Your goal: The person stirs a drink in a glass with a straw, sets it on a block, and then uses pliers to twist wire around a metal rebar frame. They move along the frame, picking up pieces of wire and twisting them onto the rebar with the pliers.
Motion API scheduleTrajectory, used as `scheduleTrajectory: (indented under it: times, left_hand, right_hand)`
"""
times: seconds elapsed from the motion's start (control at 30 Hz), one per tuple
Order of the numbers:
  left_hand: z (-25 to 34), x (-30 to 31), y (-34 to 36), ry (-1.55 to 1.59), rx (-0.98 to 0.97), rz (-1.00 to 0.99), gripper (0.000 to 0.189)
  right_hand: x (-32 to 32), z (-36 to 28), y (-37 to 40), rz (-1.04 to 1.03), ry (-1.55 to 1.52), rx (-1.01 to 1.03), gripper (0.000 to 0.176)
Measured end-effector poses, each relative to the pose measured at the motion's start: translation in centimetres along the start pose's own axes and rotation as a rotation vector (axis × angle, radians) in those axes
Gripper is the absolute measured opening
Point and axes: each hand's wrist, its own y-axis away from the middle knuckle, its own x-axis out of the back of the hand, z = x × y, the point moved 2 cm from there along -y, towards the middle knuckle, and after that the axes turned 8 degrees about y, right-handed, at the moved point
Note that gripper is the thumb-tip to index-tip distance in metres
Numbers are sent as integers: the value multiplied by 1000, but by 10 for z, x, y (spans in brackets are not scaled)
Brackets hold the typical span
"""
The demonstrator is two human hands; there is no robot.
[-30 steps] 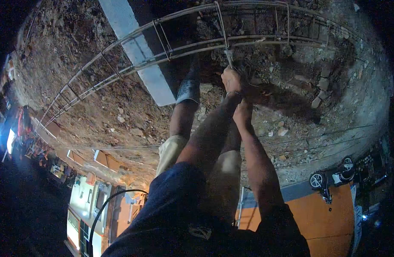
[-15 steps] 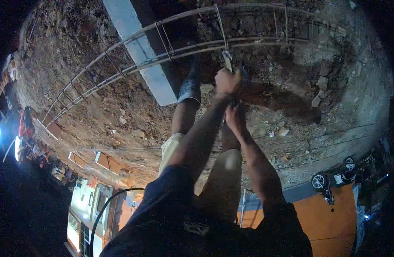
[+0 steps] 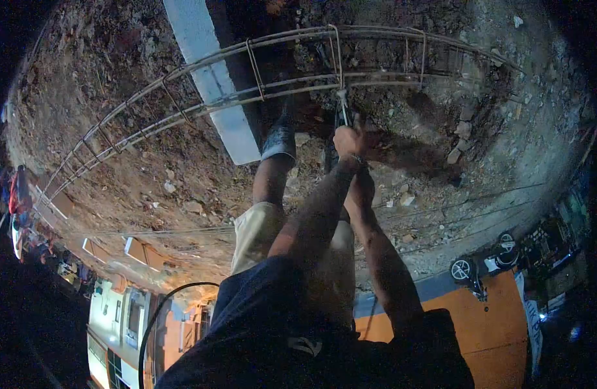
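Observation:
A long curved rebar cage (image 3: 259,92) with cross ties spans the upper view. At its lower bars, a narrow pale-ended metal tool (image 3: 343,107) touches the bar beside a tie. My left hand (image 3: 349,141) is closed round this tool, just below the cage. Directly below my left wrist is my right hand (image 3: 358,189), its fingers curled; what they hold is hidden behind my left wrist and in shadow.
A pale flat beam (image 3: 224,120) lies under the cage, left of my legs. Rough soil (image 3: 143,168) holds scattered stones (image 3: 464,129). Thin lines cross the ground below my hands. Motorbikes (image 3: 467,272), an orange wall (image 3: 480,324) and a lit building (image 3: 120,318) show at the lower edges.
The view has shifted, so the cage sits slightly lower. Both hands appear lower, with my left hand farther from the bars and more of the tool showing.

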Motion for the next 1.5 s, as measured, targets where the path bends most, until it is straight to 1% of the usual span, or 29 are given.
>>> scheduleTrajectory:
  times: [0.03,0.07,0.17,0.23,0.27,0.3,0.33,0.4,0.5,0.53,0.57,0.63,0.67,0.77,0.83,0.93,0.97,1.0,1.03,1.07,1.1,1.17,1.2,1.23,1.3,1.37,1.4,1.47,1.5]
  left_hand:
    - [2,5,-1,-57,-106,17,55]
    - [3,9,-2,-118,-211,41,53]
    - [4,23,-12,1074,545,-326,40]
    - [30,38,-17,1125,676,-697,23]
    - [18,25,-19,1126,675,-694,23]
    - [-10,-1,-25,718,403,-555,21]
    - [-37,-27,-30,307,133,-411,23]
    - [-43,-36,-19,-99,-115,-262,27]
    - [34,9,-5,-89,99,-175,21]
    - [41,21,-4,-92,170,-139,24]
    - [29,29,-15,-96,163,-135,24]
    - [11,35,-28,-86,-546,-639,26]
    - [3,31,-22,-88,-542,-647,26]
    - [-6,18,-30,898,492,-448,20]
    - [-4,12,-20,487,329,-329,20]
    - [29,10,-2,99,151,262,30]
    - [37,20,-1,95,151,262,30]
    - [44,34,-3,52,140,44,18]
    - [44,46,-7,13,127,-170,10]
    - [29,49,-17,-95,-483,-620,14]
    - [10,43,-10,-101,-473,-629,14]
    - [11,39,-11,718,93,-664,23]
    - [11,33,-10,989,292,-635,27]
    - [18,36,-7,651,255,-387,29]
    - [35,37,4,-33,164,85,35]
    - [19,19,7,114,134,211,46]
    - [26,23,9,117,151,190,50]
    - [22,36,14,235,166,35,69]
    - [24,50,28,354,-79,-62,74]
  right_hand:
    - [-7,8,-6,-192,-479,-282,32]
    - [-4,15,-10,-192,-475,-282,32]
    - [5,6,-8,-787,-1114,-158,29]
    - [4,4,-12,-685,-1167,-496,32]
    - [-2,22,-23,-990,-1328,-434,33]
    - [-7,32,-27,-1299,-1481,-358,35]
    - [-18,29,-22,-1297,-1490,-353,35]
    - [-28,36,-11,-72,-263,-199,33]
    - [-15,40,-15,190,-421,-310,39]
    - [-10,38,-17,185,-432,-311,39]
    - [-5,32,-22,-240,-789,-355,35]
    - [15,13,-18,-1146,-1433,-403,30]
    - [23,-1,-19,-988,-1207,-580,22]
    - [29,-18,-11,-858,-1121,-248,24]
    - [23,-19,-8,-716,-1209,-214,21]
    - [-8,8,-21,-1130,-1561,-174,23]
    - [-20,17,-25,-1274,-1680,-157,24]
    - [-30,26,-27,-1419,-1797,-137,25]
    - [-16,27,-23,-1212,-1621,-251,26]
    - [-1,27,-19,-1033,-1415,-367,28]
    - [-5,27,-13,-1033,-1425,-378,28]
    - [-5,10,-28,-1357,-1513,-289,26]
    - [-4,11,-19,-1012,-1325,-86,21]
    - [-23,22,-16,-1017,-1326,-92,21]
    - [-85,90,-13,-238,-852,-122,35]
    - [-76,73,-14,145,-583,-114,43]
    - [-69,69,-21,-14,-759,-143,42]
    - [-40,52,-35,-793,-1289,-250,42]
    - [-30,40,-37,-1020,-1369,-317,42]
